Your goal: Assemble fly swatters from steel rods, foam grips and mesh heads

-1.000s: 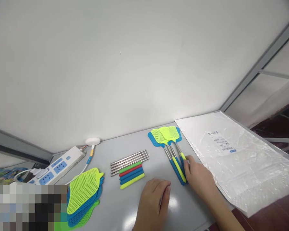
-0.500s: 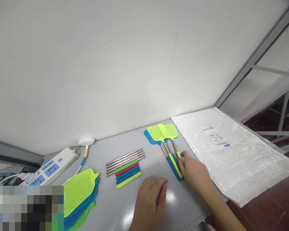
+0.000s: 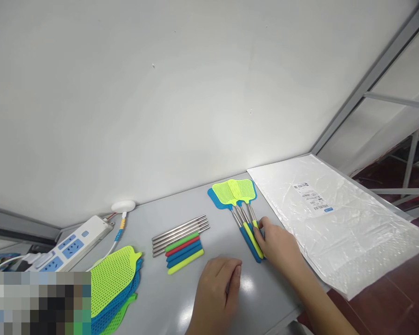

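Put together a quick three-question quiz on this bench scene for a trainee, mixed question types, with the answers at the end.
1. Fill in the blank: the loose grip nearest the left hand is coloured ____.

2. True or false: among the loose grips, the red grip lies between the green grip and a blue grip.

3. Multiple choice: which option touches a swatter handle?
A) Left hand only
B) Right hand only
C) Both hands
D) Neither hand

Key: 1. yellow; 2. true; 3. B
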Available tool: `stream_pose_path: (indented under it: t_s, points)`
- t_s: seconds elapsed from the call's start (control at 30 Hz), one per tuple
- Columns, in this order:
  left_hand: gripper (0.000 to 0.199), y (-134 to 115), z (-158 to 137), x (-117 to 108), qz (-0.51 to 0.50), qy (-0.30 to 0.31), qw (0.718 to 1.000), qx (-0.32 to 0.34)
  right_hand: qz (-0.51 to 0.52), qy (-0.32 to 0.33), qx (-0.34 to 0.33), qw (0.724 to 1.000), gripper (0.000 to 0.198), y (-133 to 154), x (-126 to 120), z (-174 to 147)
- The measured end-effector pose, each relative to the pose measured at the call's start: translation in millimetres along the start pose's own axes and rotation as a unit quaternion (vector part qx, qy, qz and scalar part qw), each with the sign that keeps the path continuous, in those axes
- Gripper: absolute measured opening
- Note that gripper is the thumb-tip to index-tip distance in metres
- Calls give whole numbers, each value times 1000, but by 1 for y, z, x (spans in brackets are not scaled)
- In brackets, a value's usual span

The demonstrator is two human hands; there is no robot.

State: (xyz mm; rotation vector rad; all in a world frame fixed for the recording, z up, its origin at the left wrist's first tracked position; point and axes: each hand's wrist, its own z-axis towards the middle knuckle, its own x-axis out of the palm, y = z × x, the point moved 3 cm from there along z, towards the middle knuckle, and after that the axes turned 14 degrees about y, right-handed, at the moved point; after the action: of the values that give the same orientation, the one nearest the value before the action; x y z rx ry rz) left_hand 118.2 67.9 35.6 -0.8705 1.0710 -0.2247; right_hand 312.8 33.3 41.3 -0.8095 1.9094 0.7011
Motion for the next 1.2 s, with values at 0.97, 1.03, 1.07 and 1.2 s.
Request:
stream_pose_path:
  t_s: [0.97,1.03,1.07,1.2]
  points:
    - [19,5,-3,-5,15,-18,999,-29,193,-36,-278,940,28,48,35,-33]
    - [20,6,-8,-12,10,-47,998,-50,214,-6,-303,929,29,55,47,-35]
    - [19,6,-10,-15,4,-60,996,-59,213,8,-314,925,29,57,52,-35]
    - [20,6,-25,-29,-2,-90,991,-98,162,46,-341,925,31,58,60,-34]
